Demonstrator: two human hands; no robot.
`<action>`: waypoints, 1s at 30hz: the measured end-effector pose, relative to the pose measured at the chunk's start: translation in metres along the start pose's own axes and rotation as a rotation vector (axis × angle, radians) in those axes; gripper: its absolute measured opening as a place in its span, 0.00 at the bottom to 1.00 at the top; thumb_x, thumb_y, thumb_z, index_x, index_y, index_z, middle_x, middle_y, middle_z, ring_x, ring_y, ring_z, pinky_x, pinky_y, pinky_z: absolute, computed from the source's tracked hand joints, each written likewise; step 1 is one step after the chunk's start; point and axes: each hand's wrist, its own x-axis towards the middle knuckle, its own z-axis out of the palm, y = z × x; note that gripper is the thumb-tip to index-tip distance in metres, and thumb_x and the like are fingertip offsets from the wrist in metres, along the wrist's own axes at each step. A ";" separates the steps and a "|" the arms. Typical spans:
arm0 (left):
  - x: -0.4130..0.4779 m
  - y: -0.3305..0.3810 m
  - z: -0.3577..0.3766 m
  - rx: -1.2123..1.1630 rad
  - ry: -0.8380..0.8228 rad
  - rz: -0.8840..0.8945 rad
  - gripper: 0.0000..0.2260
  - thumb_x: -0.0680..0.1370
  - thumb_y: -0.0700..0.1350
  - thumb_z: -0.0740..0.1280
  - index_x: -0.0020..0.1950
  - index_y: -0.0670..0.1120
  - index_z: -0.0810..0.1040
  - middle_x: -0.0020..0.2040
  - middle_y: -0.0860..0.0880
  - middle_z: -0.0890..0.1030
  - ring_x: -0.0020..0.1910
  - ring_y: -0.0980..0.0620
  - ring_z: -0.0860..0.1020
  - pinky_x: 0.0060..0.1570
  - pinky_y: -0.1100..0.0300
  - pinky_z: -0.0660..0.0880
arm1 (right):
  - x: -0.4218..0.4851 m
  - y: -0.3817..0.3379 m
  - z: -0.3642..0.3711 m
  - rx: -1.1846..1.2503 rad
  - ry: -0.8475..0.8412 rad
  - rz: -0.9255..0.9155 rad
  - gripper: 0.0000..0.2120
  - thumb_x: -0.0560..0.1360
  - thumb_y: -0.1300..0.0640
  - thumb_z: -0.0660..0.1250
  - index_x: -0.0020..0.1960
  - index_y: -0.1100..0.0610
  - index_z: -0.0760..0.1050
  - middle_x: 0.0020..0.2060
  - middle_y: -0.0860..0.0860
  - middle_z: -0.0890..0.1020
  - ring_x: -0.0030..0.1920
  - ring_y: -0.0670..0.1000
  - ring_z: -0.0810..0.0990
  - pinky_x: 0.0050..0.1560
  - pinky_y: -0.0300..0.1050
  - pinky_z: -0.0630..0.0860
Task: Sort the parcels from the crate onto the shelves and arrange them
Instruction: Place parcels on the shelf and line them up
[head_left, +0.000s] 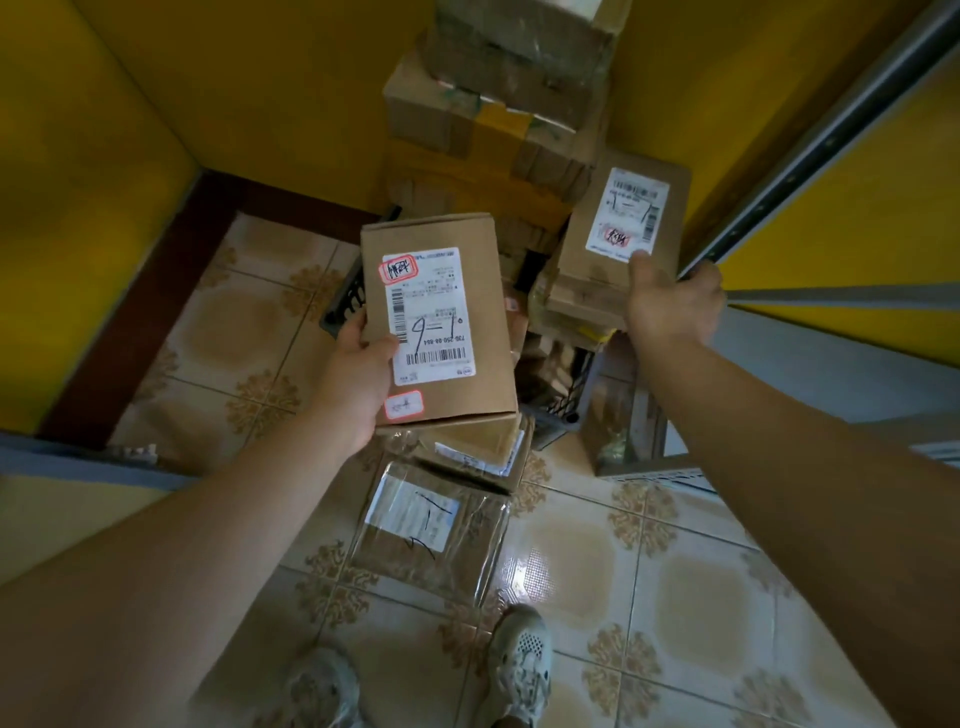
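A tall stack of brown cardboard parcels (498, 104) is standing against the yellow wall (260, 78), beyond both hands. A black plastic crate (563, 400) holding more small boxes is sitting on the patterned beige tiled floor (649, 571), below and between the hands.

The left hand (358, 374) is holding a brown cardboard box with a white shipping label marked "1-6" (439, 317); its fingers (356, 327) are wrapping the box's left edge, with the thumb pressing on the label's lower left corner.

The right hand (670, 296) is gripping a smaller brown cardboard box with a white label (626, 218) by its near end, thumb on top; this box is lying above a pile of flat parcels at the crate's right side.

Nearer than the left fingers, a flat brown parcel wrapped in clear film (431, 525) is lying on the floor, with a second flat cardboard parcel (467, 452) partly overlapping its far edge.
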 end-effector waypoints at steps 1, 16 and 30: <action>0.001 0.003 0.004 0.040 0.008 0.009 0.17 0.82 0.42 0.59 0.71 0.54 0.70 0.47 0.55 0.85 0.40 0.56 0.84 0.33 0.60 0.78 | 0.011 -0.003 0.002 -0.008 -0.043 0.016 0.42 0.77 0.35 0.63 0.79 0.58 0.54 0.75 0.58 0.64 0.73 0.61 0.65 0.69 0.54 0.65; 0.014 0.015 0.047 0.251 -0.046 0.069 0.19 0.83 0.42 0.57 0.73 0.57 0.66 0.60 0.52 0.80 0.55 0.49 0.80 0.42 0.56 0.77 | 0.054 0.001 0.024 -0.102 -0.191 0.117 0.35 0.74 0.51 0.73 0.73 0.58 0.58 0.66 0.58 0.74 0.63 0.60 0.75 0.58 0.50 0.74; 0.018 0.027 0.048 0.286 -0.092 0.112 0.24 0.78 0.36 0.66 0.71 0.52 0.68 0.53 0.56 0.79 0.54 0.52 0.79 0.46 0.57 0.74 | 0.065 0.013 0.023 0.074 -0.264 0.235 0.27 0.72 0.48 0.76 0.65 0.58 0.72 0.60 0.53 0.79 0.51 0.53 0.77 0.50 0.46 0.76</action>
